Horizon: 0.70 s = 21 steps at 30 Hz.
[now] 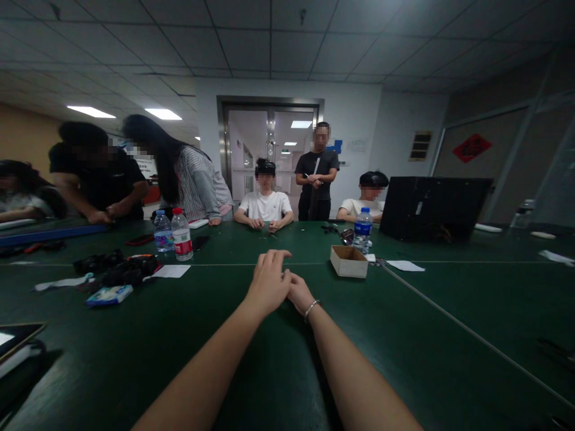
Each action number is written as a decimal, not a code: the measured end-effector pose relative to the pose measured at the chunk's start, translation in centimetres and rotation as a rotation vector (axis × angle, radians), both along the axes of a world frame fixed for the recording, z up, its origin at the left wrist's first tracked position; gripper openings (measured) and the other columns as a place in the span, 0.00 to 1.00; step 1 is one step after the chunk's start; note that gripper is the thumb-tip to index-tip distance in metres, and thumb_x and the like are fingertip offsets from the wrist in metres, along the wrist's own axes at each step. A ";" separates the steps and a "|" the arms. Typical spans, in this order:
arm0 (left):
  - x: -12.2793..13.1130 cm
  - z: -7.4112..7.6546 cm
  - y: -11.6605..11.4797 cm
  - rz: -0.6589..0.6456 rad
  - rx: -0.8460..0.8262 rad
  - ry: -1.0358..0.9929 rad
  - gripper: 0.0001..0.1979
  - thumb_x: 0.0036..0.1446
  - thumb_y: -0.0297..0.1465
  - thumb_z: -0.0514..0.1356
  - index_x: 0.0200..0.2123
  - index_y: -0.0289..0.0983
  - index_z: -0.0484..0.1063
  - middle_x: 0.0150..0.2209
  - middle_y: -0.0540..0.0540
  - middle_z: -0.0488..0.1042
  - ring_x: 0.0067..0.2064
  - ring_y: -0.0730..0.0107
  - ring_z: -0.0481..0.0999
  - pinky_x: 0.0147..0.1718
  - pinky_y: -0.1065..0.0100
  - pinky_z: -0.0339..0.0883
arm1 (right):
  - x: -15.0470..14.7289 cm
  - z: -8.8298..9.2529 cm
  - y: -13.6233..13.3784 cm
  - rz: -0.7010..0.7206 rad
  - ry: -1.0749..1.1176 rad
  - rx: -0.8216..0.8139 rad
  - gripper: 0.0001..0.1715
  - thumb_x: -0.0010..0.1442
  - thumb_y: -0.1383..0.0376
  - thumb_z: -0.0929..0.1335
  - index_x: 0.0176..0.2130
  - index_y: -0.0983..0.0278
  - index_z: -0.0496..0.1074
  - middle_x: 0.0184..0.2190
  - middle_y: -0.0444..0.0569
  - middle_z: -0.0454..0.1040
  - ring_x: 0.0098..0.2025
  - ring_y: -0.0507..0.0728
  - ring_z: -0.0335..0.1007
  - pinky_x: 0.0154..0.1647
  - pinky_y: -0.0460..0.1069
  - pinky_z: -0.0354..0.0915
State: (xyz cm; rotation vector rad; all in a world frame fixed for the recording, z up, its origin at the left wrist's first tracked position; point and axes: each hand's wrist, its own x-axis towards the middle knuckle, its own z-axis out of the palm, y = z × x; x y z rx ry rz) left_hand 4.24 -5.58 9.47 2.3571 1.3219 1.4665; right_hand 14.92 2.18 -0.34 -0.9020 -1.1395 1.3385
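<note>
Both my hands meet over the dark green table, straight ahead of me. My left hand (pixel 268 281) is open, its fingers apart and bent over toward the right, with no object visible in it. Its thumb side touches my right hand (pixel 300 293), which sits lower and partly behind it. The right fingers look closed together; their tips are hidden by the left hand, so I cannot make out what they hold, if anything. A bracelet (pixel 311 309) circles my right wrist. The nearest object is a small open cardboard box (pixel 349 267), to the right of my hands.
Two bottles (pixel 181 236), black gear (pixel 121 269) and a blue-white packet (pixel 109 296) are on the left. A blue-labelled bottle (pixel 363 230), paper (pixel 405 266) and a black monitor (pixel 433 206) stand or lie to the right. Several people are around the table's far side.
</note>
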 end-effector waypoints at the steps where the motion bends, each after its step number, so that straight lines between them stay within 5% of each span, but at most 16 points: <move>1: -0.8 -1.4 1.3 0.065 -0.050 0.015 0.15 0.50 0.26 0.55 0.44 0.39 0.66 0.45 0.42 0.66 0.48 0.57 0.63 0.49 0.56 0.56 | 0.0 -0.1 0.0 0.017 0.010 0.001 0.06 0.50 0.70 0.69 0.32 0.69 0.66 0.17 0.42 0.68 0.18 0.50 0.67 0.19 0.41 0.65; 4: -2.9 -5.3 4.0 0.101 -0.196 -0.035 0.16 0.51 0.31 0.55 0.46 0.40 0.66 0.46 0.42 0.65 0.51 0.57 0.62 0.52 0.55 0.54 | 0.2 -0.1 0.0 0.046 0.007 -0.013 0.07 0.51 0.72 0.68 0.35 0.69 0.67 0.18 0.44 0.69 0.18 0.51 0.69 0.18 0.42 0.66; 8: -4.1 -8.1 5.4 -0.149 -0.410 -0.269 0.14 0.53 0.32 0.55 0.43 0.39 0.68 0.45 0.42 0.67 0.46 0.64 0.68 0.46 0.63 0.63 | 0.4 -0.2 0.2 0.039 -0.016 -0.007 0.07 0.52 0.73 0.67 0.36 0.69 0.67 0.18 0.44 0.70 0.19 0.51 0.70 0.18 0.42 0.67; 11: -4.1 -8.9 5.5 -0.244 -0.491 -0.390 0.11 0.51 0.32 0.56 0.39 0.37 0.70 0.42 0.43 0.70 0.41 0.67 0.71 0.38 0.67 0.68 | 0.4 -0.2 0.2 0.042 -0.025 -0.013 0.06 0.53 0.74 0.65 0.35 0.70 0.68 0.19 0.45 0.70 0.19 0.50 0.69 0.18 0.41 0.67; 17: -4.3 -9.5 5.7 -0.179 -0.552 -0.481 0.12 0.50 0.37 0.58 0.36 0.35 0.69 0.33 0.45 0.71 0.33 0.70 0.72 0.32 0.70 0.68 | 0.3 -0.1 0.0 0.049 -0.049 -0.013 0.07 0.53 0.75 0.65 0.35 0.70 0.68 0.20 0.45 0.70 0.19 0.50 0.70 0.19 0.41 0.67; 21: -4.2 -9.7 6.0 -0.112 -0.628 -0.431 0.17 0.54 0.43 0.51 0.35 0.35 0.68 0.25 0.48 0.69 0.26 0.73 0.69 0.24 0.72 0.63 | 0.4 -0.1 -0.1 0.052 -0.060 -0.002 0.08 0.50 0.75 0.68 0.34 0.69 0.69 0.20 0.44 0.70 0.19 0.50 0.70 0.19 0.41 0.67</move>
